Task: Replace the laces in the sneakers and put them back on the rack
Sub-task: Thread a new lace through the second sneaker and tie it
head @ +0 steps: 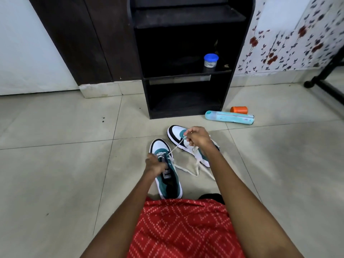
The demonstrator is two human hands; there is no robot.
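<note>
My right hand [197, 136] pinches the lace [176, 147] with closed fingers. It runs taut from the near sneaker [161, 145] forward and to the right, while my left hand [155, 165] grips this sneaker.

The only wording that can be read is on the near sneaker [172, 185]. A small black-and-white label [167, 174] on its tongue carries the brand name PUMA in block capitals, with a logo mark above it too blurred to make out. The pale blue bottle [229, 117], lying on the floor [55, 164] just right of the rack [176, 114], has tiny print at its right end, too small to read.
</note>
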